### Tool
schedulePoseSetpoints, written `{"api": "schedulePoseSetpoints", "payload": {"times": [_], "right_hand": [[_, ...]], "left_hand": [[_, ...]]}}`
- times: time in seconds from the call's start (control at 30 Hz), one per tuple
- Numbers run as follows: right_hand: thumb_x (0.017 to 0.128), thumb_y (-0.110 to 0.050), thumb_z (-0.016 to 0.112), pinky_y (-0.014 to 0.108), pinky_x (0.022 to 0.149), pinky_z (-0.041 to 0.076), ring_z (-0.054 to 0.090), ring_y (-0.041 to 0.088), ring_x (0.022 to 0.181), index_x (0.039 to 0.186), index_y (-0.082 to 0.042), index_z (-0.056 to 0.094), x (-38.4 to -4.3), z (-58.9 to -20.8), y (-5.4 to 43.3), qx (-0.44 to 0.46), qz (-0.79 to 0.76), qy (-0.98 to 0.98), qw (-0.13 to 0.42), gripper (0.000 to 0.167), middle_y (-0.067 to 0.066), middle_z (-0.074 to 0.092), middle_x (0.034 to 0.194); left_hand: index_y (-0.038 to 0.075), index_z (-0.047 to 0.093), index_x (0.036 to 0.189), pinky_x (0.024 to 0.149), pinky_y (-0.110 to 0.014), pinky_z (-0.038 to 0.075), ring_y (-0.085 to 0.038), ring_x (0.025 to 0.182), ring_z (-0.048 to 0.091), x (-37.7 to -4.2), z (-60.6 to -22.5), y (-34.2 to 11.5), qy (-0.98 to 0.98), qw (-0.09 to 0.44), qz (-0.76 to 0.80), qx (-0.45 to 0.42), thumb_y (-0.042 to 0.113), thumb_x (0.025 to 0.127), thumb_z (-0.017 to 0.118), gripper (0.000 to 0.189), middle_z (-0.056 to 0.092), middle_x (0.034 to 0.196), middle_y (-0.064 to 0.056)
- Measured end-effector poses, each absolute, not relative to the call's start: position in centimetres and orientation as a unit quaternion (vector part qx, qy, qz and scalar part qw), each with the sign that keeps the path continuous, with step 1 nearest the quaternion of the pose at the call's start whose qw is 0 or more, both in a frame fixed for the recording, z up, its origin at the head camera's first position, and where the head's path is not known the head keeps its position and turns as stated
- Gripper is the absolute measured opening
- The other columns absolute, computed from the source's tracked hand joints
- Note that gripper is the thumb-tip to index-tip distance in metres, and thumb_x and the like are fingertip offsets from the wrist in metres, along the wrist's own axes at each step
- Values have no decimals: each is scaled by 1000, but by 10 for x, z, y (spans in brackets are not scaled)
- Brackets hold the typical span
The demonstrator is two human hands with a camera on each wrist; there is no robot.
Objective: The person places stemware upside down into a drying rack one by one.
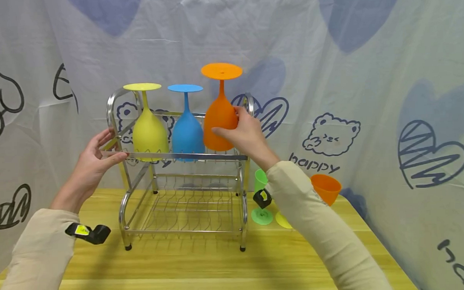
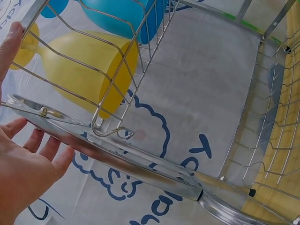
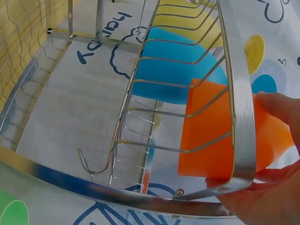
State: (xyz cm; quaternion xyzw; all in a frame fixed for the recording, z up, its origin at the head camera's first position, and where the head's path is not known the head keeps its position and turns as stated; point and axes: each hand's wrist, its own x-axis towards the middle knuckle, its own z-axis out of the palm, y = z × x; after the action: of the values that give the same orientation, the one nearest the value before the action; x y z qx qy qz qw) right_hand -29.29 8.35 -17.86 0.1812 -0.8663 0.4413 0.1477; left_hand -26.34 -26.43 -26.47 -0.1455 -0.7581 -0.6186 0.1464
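Observation:
A two-tier metal dish rack [image 1: 224, 156] stands on the wooden table. Its upper tier bears an upside-down yellow goblet [image 1: 150, 133] at the left and an upside-down blue goblet [image 1: 187, 136] in the middle. My right hand [image 1: 251, 133] holds an orange goblet [image 1: 219, 113] by its bowl, thumb in front and fingers round the far side. This goblet is upside down at the right end of the tier, its foot higher than the other two. With my left hand [image 1: 90, 165] I grip the rack's upper left corner, thumb on the front bar and fingers round the side frame [image 2: 108, 157].
Right of the rack, a green goblet [image 1: 262, 216] stands upright on the table. Beside it are a yellow foot [image 1: 283, 220] and another orange goblet [image 1: 326, 187], partly behind my right sleeve. A printed curtain [image 1: 220, 30] hangs close behind the rack.

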Motion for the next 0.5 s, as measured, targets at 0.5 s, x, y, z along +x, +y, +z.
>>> {"api": "schedulePoseSetpoints", "payload": {"times": [0.5], "right_hand": [[87, -36, 72, 36, 81, 54, 59, 27, 97, 140, 0, 36, -305, -185, 69, 125, 374, -913, 106, 74, 16, 58, 119]], "left_hand": [[16, 3, 156, 116, -41, 19, -34, 143, 14, -263, -265, -263, -758, 146, -620, -140, 11, 97, 58, 81, 0, 160, -12]]}}
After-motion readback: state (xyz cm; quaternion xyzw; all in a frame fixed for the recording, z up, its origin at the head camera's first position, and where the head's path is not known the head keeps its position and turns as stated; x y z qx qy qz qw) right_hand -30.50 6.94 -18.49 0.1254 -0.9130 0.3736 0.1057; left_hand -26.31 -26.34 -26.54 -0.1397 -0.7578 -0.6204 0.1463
